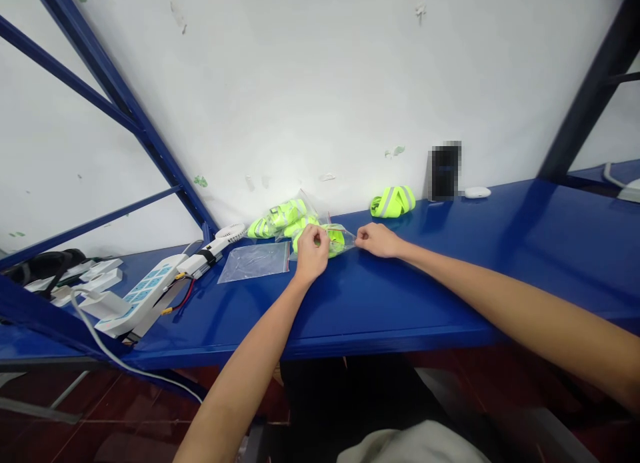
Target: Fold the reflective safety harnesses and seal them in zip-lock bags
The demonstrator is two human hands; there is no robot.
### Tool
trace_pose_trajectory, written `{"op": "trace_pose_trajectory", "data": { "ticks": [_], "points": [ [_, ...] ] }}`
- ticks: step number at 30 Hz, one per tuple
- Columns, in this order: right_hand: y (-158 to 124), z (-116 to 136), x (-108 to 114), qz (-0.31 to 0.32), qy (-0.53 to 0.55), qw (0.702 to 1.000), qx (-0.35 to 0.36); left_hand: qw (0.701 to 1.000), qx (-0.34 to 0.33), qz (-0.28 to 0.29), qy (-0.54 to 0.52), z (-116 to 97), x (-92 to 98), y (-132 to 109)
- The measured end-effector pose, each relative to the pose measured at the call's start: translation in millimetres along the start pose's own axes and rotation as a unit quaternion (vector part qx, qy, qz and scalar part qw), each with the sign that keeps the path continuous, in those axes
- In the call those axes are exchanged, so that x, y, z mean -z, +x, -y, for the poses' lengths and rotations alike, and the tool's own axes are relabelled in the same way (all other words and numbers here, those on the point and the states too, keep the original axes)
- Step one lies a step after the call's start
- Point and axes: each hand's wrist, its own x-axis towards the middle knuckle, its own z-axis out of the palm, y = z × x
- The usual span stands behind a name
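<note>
My left hand (313,251) and my right hand (376,240) are both closed on a clear zip bag (349,239). Inside the bag sits a folded neon-yellow reflective strap (336,241), partly covered by my left hand. My right hand pinches the bag's right end. Just behind my left hand lie bagged reflective straps (277,217) of the same yellow with grey stripes. A flat zip bag (255,261) with nothing visible in it rests to the left. One unbagged folded strap (393,202) is near the wall, behind my right hand.
On the left of the blue table (400,296) are a white power strip (145,296), a small white fan (231,233) and cables. A blurred-out dark object (445,173) leans on the wall beside a white case (477,192). Blue metal posts (150,149) frame the table.
</note>
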Motion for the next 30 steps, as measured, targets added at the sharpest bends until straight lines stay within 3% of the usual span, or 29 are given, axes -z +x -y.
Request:
{"op": "trace_pose_trajectory", "data": {
  "ticks": [4, 7, 11, 15, 19, 23, 26, 30],
  "points": [
    [-3, -7, 2, 0.001, -0.014, 1.0, 0.01, 0.997, -0.048, 0.052, 0.034, 2, 6.8, 0],
    [-6, -6, 3, -0.042, -0.007, 0.999, 0.002, 0.995, -0.046, 0.006, 0.089, 9, 11.8, 4],
    [-9, -1, 5, -0.082, 0.01, 0.996, 0.016, 0.982, 0.025, -0.062, 0.174, 26, 22.8, 11],
    [-12, 5, 7, -0.049, 0.002, 0.999, 0.007, 0.961, 0.113, -0.003, 0.252, 36, 29.9, 10],
    [-12, 7, 7, -0.033, 0.016, 0.999, 0.013, 0.945, 0.152, 0.034, 0.289, 36, 28.3, 8],
    [-13, 9, 8, -0.054, 0.028, 0.998, 0.008, 0.928, 0.182, 0.084, 0.313, 35, 27.8, 9],
    [-15, 11, 8, -0.065, 0.018, 0.998, -0.011, 0.931, 0.188, 0.102, 0.295, 36, 28.7, 11],
    [-14, 12, 7, -0.03, 0.008, 0.999, -0.008, 0.954, 0.191, 0.093, 0.213, 40, 26.7, 11]
  ]
}}
